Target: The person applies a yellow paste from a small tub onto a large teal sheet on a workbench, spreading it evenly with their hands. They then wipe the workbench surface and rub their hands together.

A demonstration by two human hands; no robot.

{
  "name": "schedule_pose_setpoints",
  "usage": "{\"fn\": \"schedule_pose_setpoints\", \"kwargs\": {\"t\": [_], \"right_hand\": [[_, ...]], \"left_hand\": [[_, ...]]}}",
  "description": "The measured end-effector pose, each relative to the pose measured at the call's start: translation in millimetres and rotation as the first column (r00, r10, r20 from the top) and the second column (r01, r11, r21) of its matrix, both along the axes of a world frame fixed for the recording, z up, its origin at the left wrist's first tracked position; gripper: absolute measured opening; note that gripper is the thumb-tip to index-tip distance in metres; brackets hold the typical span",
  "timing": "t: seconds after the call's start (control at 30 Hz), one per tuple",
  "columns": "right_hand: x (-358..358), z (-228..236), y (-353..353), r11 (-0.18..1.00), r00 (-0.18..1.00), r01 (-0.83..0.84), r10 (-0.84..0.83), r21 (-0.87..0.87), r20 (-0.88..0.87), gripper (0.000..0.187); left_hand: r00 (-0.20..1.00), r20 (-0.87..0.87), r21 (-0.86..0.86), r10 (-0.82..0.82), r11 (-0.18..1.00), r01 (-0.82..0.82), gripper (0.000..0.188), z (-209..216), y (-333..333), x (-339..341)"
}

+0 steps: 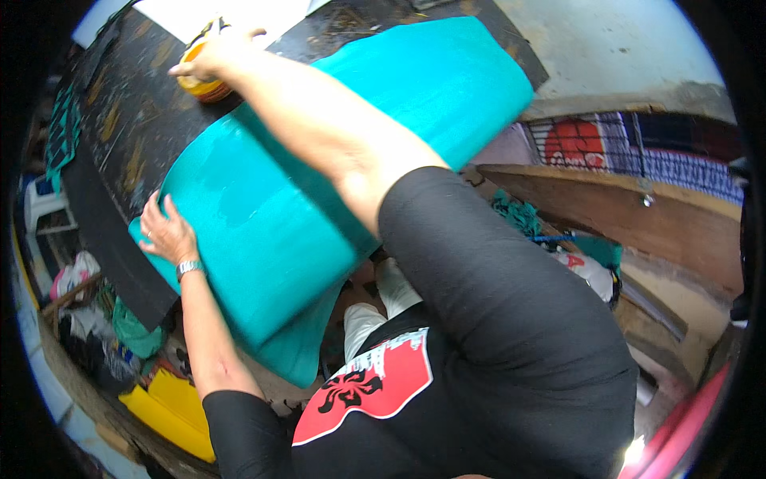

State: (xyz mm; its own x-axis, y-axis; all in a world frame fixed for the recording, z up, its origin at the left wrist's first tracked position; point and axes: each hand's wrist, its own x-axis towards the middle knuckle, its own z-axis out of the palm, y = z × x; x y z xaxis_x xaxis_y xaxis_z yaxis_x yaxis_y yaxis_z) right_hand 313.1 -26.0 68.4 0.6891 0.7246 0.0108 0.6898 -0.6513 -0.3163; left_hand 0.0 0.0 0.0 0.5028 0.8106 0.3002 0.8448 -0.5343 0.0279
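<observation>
A large teal sheet [263, 247] with a smooth, bendy look lies over the dark worktable [120, 120]. Its near part hangs over the table edge toward me, and a darker wet-looking patch shows on its left part. My left hand [169, 231] rests on the sheet's left edge with fingers spread, a watch on the wrist. Stretched across to the far left, my right hand [214, 60] is over a yellow round tub [209, 92], its fingers bent around something at the tub's mouth that I cannot make out.
White sheets [279, 16] lie at the table's far edge. A white plastic stool [48, 203], bags and a yellow piece [171, 407] are on the left. To the right are a wooden board [622, 191], a metal grille [566, 140] and teal scraps [517, 211].
</observation>
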Motion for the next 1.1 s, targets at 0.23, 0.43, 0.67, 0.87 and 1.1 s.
{"fn": "schedule_pose_setpoints", "kwargs": {"t": [0.23,0.43,0.67,0.87,1.1], "right_hand": [[-5,66,-54,0.989,0.971,0.144,-0.134,0.039,-0.198,0.075],[-17,40,-208,0.936,0.636,-0.236,0.352,0.261,-0.687,0.078],[35,-7,-451,0.913,0.981,0.191,-0.182,-0.359,0.059,0.081],[53,-30,-464,0.948,0.976,0.051,0.020,-0.314,0.219,0.093],[-62,-38,-358,0.986,0.987,-0.134,0.142,-0.095,0.076,0.101]], "left_hand": [[0.999,0.036,0.009,-0.025,1.000,0.025,0.037,1,-1,4],[1.000,0.009,0.014,-0.025,1.000,0.025,0.037,3,-1,3],[0.999,0.029,0.055,-0.033,0.998,0.031,0.039,-3,4,0],[1.000,0.008,0.055,-0.018,0.998,0.018,0.040,-2,6,2],[1.000,-0.019,0.080,-0.008,0.997,0.009,0.039,-6,8,0]]}}
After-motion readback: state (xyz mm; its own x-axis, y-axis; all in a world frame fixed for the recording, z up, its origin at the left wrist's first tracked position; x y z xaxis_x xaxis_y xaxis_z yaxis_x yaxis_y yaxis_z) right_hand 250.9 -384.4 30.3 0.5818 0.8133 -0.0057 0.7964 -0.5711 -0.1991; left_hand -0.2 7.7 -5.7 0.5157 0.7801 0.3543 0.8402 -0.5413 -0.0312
